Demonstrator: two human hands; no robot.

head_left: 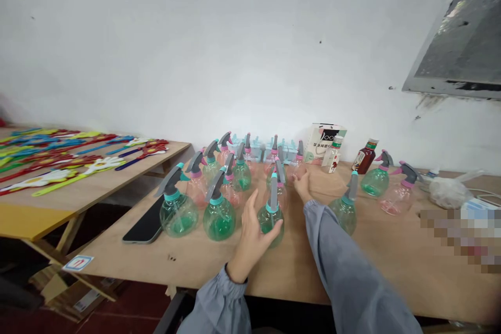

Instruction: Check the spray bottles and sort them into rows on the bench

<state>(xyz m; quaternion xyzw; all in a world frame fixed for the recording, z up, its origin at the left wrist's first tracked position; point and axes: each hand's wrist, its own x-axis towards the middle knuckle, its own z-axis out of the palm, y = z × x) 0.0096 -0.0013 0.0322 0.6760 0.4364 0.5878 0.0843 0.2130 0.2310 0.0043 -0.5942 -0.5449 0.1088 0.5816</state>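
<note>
Several round spray bottles, green and pink with grey triggers, stand clustered on a wooden table [376, 266]. My left hand [253, 229] curls around the side of a green spray bottle [271, 217] at the front of the cluster, thumb against its right side. My right hand [302, 186] reaches further back, fingers bent beside a pink spray bottle [279, 192] behind it; I cannot see anything held in it. Both arms wear grey-blue sleeves.
A black phone [146, 225] lies at the table's left edge. A white carton [323, 143], a small white bottle [333, 155] and a dark red bottle [365, 157] stand by the wall. Green [376, 178] and pink [399, 195] sprayers stand to the right. Coloured flat toys [70, 159] cover the left table.
</note>
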